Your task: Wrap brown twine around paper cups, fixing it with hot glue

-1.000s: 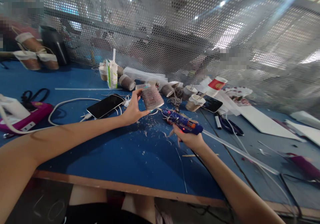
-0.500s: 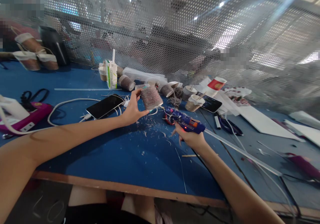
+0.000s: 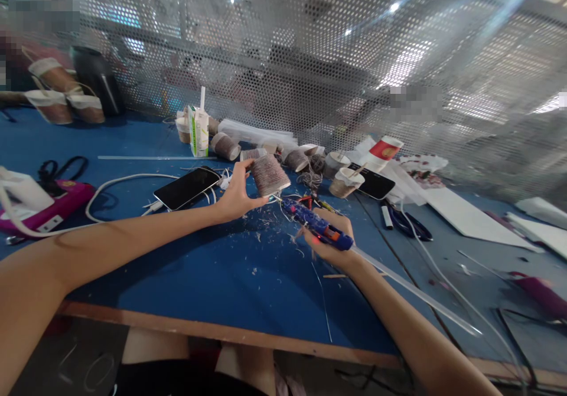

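Note:
My left hand (image 3: pixel 234 192) holds a twine-wrapped paper cup (image 3: pixel 269 174) tilted on its side above the blue table (image 3: pixel 199 266). In my right hand (image 3: pixel 332 248) is a blue hot glue gun (image 3: pixel 316 226) with a red light, its nozzle almost touching the lower edge of the cup. A clear glue stick (image 3: pixel 416 293) trails from the back of the gun to the right.
A black phone (image 3: pixel 186 187) and white cable (image 3: pixel 119 183) lie left of the cup. Wrapped cups, a milk carton (image 3: pixel 198 129) and a second phone (image 3: pixel 374 183) sit along the mesh wall. Scissors (image 3: pixel 405 222) lie to the right, a pink device (image 3: pixel 53 207) far left.
My right hand has swung the glue gun left and up, bringing its nozzle to the cup. My left hand has tipped the cup slightly.

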`<state>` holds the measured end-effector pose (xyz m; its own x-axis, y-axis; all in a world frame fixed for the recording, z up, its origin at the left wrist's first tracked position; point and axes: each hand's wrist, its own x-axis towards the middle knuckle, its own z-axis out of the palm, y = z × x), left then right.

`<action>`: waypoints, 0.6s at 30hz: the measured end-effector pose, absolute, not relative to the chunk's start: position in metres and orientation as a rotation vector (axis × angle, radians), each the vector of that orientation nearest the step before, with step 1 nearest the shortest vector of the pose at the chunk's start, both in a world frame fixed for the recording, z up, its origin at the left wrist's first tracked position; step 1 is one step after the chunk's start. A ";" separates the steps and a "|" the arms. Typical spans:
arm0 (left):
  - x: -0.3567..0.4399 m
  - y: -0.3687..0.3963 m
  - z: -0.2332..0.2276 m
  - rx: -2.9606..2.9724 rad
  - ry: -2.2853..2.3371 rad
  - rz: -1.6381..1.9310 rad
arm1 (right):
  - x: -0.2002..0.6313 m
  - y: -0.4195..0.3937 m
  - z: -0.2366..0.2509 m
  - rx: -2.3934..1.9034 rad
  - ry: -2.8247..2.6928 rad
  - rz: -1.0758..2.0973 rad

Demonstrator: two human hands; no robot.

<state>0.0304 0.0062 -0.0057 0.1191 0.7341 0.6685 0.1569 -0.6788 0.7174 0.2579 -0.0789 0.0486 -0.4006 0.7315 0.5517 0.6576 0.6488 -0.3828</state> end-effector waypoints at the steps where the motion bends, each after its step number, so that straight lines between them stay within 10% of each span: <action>1: 0.031 0.006 -0.006 1.917 0.854 1.583 | 0.258 -0.079 0.049 -1.071 -2.160 0.130; 18: 0.030 0.007 -0.009 1.892 0.779 1.547 | 0.262 -0.077 0.052 -1.057 -2.011 0.172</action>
